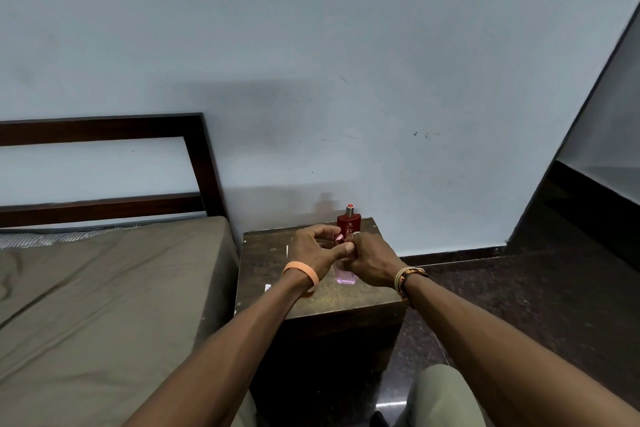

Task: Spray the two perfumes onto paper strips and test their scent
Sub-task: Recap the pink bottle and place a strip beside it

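A pale blue wall (346, 62) fills the upper part of the view, scuffed in places. A bed (104, 288) under a dull brown sheet lies at the left, its dark wooden headboard (194, 156) against the wall. Dark speckled floor (519, 305) runs off to the right. Between bed and floor stands a small dark wooden desk (311, 302), pushed up to the wall.

Both forearms reach in from the bottom edge and meet over the middle of the desk. The left hand (317, 248), with an orange band (301, 274) on the wrist, has its fingers curled over the top of the pink perfume bottle (344, 274), round the rosy cap (337, 237), and its thumb lies across the front. The right hand (372, 262), with a woven band (407, 279) on the wrist, has its fingers wrapped round the body of the same bottle; only the lower part of the glass shows below the hands, its base on the desk.

Just behind the hands, at the back edge of the desk near the wall, the red perfume bottle (349, 222) stands upright, uncapped with its spray head showing.

A white paper strip (287, 251) lies on the desk left of the hands, and another bit of white paper (267, 287) shows beside the left wrist.
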Motion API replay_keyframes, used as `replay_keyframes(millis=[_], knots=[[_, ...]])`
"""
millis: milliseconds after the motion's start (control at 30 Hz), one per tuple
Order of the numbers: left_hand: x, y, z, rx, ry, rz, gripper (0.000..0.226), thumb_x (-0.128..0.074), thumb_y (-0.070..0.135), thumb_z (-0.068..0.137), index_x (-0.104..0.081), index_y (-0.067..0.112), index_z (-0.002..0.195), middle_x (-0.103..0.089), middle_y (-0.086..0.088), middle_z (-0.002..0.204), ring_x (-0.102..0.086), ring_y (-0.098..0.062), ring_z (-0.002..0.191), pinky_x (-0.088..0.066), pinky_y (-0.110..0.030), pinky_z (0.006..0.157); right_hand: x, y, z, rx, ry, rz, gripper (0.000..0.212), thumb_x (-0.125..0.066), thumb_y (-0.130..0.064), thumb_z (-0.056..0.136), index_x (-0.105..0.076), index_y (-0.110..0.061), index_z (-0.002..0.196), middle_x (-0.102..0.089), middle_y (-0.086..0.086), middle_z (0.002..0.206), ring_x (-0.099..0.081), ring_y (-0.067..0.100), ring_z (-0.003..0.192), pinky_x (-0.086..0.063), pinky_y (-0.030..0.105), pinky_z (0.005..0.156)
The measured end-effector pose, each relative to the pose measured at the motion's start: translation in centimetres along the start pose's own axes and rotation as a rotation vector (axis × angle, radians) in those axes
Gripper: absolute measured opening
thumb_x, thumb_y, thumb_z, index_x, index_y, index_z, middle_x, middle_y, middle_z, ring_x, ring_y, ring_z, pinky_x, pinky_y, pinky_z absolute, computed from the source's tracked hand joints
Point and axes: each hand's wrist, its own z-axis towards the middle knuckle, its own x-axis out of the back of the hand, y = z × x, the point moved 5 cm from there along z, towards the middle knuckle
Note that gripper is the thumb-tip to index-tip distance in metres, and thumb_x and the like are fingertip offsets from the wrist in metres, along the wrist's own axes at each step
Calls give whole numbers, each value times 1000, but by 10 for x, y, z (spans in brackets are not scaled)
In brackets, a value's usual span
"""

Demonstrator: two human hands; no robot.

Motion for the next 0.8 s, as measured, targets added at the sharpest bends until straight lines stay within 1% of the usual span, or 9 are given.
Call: replay_keyframes(millis=[100, 167, 267, 367, 433, 533, 667, 733, 800], knots=[[-2, -3, -1, 18, 60, 2, 27, -83, 5, 67, -74, 16, 90, -71, 4, 78, -68, -13, 76, -52, -11, 64, -2, 1, 0, -8, -10, -8, 16, -68, -24, 89, -72, -10, 96, -71, 7, 88, -63, 24, 79, -52, 39, 72], [-5, -4, -1, 34, 25, 12, 28, -80, 1, 70, -74, 15, 94, -70, 5, 80, -68, -12, 77, -51, -9, 61, -4, 4, -1, -14, -20, -10, 17, -68, -26, 89, -72, -12, 96, -71, 7, 88, -64, 24, 80, -53, 41, 73], [-7, -4, -3, 47, -33, 18, 34, -81, 5, 70, -72, 15, 101, -69, 7, 84, -67, -8, 77, -48, -5, 57, -6, 7, -2, -20, -30, -8, 16, -68, -26, 89, -73, -12, 96, -71, 7, 86, -65, 25, 80, -56, 45, 75], [-6, -7, -2, 39, 12, 40, 34, -86, 13, 65, -72, 18, 96, -69, 8, 82, -67, -9, 75, -52, -11, 62, -6, 5, -2, -17, -37, -24, 12, -67, -23, 89, -70, -12, 92, -71, 7, 87, -65, 25, 79, -55, 39, 72], [-6, -6, 1, 29, 51, 63, 30, -84, 7, 66, -74, 17, 93, -70, 5, 80, -68, -12, 77, -57, -18, 67, -6, 4, -1, -12, -27, -27, 12, -67, -24, 90, -70, -13, 93, -69, 4, 86, -62, 22, 76, -49, 33, 66], [-8, -4, 5, 19, 21, 63, 34, -81, 0, 68, -73, 14, 97, -70, 3, 84, -68, -12, 80, -53, -11, 64, -6, 6, 0, -23, -1, -3, 9, -69, -25, 90, -69, -17, 89, -63, -2, 79, -55, 13, 68, -40, 24, 58], [-6, -5, 6, 37, -19, 1, 45, -87, 8, 62, -70, 14, 102, -69, 4, 87, -67, -7, 78, -50, -8, 62, -3, 7, 1, -27, 14, 4, 9, -70, -25, 88, -69, -17, 87, -68, 2, 79, -62, 21, 73, -51, 36, 65], [-6, -7, 6, 36, 25, 22, 40, -88, 9, 61, -71, 15, 97, -70, 3, 82, -66, -9, 74, -52, -11, 63, -2, 6, 2, -16, 21, -5, 8, -68, -24, 88, -67, -18, 84, -66, 0, 78, -61, 19, 71, -47, 31, 59], [-6, -8, 7, 40, 59, 18, 33, -84, 3, 65, -73, 14, 94, -71, 0, 80, -68, -13, 75, -54, -16, 66, -2, 6, 4, -20, 23, 4, 6, -67, -24, 90, -67, -19, 87, -64, -2, 78, -58, 16, 70, -41, 26, 58]])
